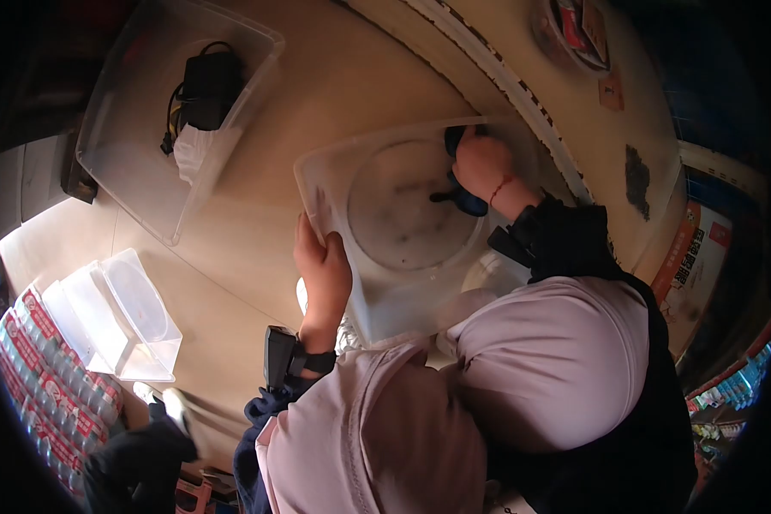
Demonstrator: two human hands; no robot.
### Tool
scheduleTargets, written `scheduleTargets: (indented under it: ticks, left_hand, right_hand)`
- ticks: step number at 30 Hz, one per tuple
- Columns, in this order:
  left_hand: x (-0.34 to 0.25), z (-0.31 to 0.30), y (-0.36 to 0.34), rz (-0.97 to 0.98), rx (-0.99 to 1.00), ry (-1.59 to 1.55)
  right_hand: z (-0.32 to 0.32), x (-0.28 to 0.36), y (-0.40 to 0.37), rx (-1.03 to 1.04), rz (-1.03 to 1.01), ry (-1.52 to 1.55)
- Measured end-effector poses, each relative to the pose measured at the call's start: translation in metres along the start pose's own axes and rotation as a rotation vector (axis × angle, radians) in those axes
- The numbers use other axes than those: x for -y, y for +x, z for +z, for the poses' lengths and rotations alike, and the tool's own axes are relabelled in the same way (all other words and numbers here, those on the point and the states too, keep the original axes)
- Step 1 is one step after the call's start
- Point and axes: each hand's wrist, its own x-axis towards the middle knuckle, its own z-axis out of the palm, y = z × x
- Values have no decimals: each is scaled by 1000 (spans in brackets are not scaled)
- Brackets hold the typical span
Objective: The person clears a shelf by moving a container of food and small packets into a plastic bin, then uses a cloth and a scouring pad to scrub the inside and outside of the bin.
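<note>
A translucent plastic bin (375, 295) stands in front of me, with a round outline on its bottom. My left hand (324, 264) grips its left wall, the thumb inside and the fingers outside. Inside the bin, at the upper right, my right hand (481, 164) is closed on a dark item (456, 137) whose shape is partly hidden by the fingers. A dark blue item (467, 202) lies just below that hand, near the bin's right side.
Another translucent bin (137, 201) at the upper left holds a black device (210, 86) with a cable and a white bag (195, 152). Smaller clear bins (141, 319) stand by packed bottles (47, 377). Another person's legs (137, 454) show at lower left. A ledge (522, 98) runs along the right.
</note>
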Motion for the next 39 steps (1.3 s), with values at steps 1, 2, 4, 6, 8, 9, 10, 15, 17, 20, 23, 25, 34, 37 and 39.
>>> scheduleTargets:
  ticks: [1,2,4,6,8,9,10,15,17,20,23,25,34,37,39]
  left_hand:
    - [0,0,0,-3,0,1]
    - [0,0,0,-1,2,4]
    - [1,-1,0,2,1,7]
    - [3,0,0,-12,-13,19]
    - [-2,0,0,-21,-7,1]
    - [-3,1,0,-29,3,-14]
    - [-3,2,0,-29,1,-17]
    - [3,2,2,26,-15,0]
    - [1,2,0,-11,-5,-35]
    - [3,1,1,-16,5,-38]
    - [8,2,1,11,-8,-35]
    - [9,2,-1,14,-19,-61]
    - [3,5,-3,27,-13,-48]
    - [4,5,-1,49,-13,-59]
    - [8,4,-1,34,-33,-33]
  right_hand:
    - [-4,0,2,3,0,0]
    - [-8,0,5,27,3,-1]
    - [-15,1,3,49,4,-2]
    - [-20,1,-10,163,-87,-1]
    - [-12,4,-30,190,-59,-26]
    - [-9,5,-38,217,-27,-49]
    - [-10,3,-43,216,-29,-52]
    - [-17,-6,-60,313,-99,106]
    - [-15,-7,-53,145,-136,148]
    - [-10,-15,-23,-195,-243,74]
    - [-2,-14,-14,-315,-346,-176]
    - [5,-12,-20,-273,-375,-306]
    - [44,-18,-100,253,-502,-10]
    - [39,-8,-100,394,-454,104]
    - [43,-2,-97,455,-461,119]
